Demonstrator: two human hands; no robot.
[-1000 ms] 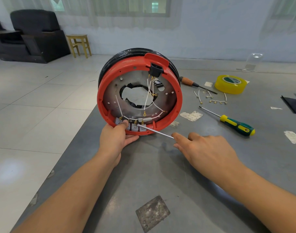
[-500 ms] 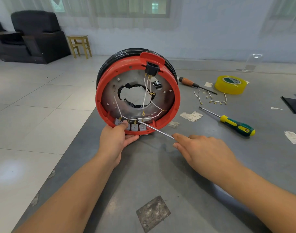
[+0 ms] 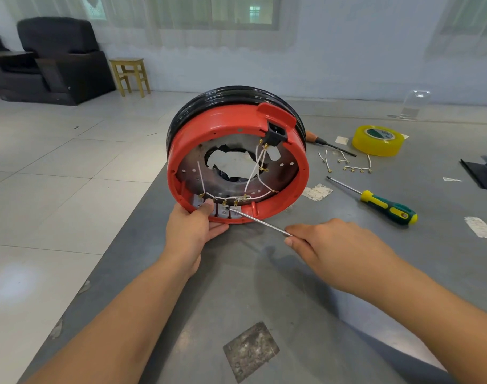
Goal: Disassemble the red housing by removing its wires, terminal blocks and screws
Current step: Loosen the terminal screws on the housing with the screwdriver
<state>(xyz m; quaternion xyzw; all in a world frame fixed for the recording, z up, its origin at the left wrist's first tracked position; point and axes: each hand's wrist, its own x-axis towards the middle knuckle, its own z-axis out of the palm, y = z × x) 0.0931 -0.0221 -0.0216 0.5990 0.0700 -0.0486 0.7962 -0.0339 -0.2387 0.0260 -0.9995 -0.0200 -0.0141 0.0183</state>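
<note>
The round red housing (image 3: 181,151) stands tilted on its edge on the grey table, open side facing me, a black rim behind it. Inside it, white wires (image 3: 257,162) run from a black socket (image 3: 277,134) down to a row of grey terminal blocks (image 3: 227,212) at the bottom. My left hand (image 3: 192,231) grips the housing's lower rim, thumb on the leftmost block. My right hand (image 3: 339,250) holds a screwdriver; only its thin metal shaft (image 3: 260,222) shows, tip at the terminal blocks.
On the table to the right lie a green-and-yellow screwdriver (image 3: 386,207), an orange-handled screwdriver (image 3: 314,138), a yellow tape roll (image 3: 378,139), loose removed wires (image 3: 347,162) and paper scraps (image 3: 317,192). The table's left edge runs close to the housing. A black armchair (image 3: 57,59) and wooden stool (image 3: 130,74) stand far left.
The housing has tipped a little further back and turned, so the black socket sits further right. The screwdriver tip shifted slightly along the terminal blocks. Both hands keep their hold.
</note>
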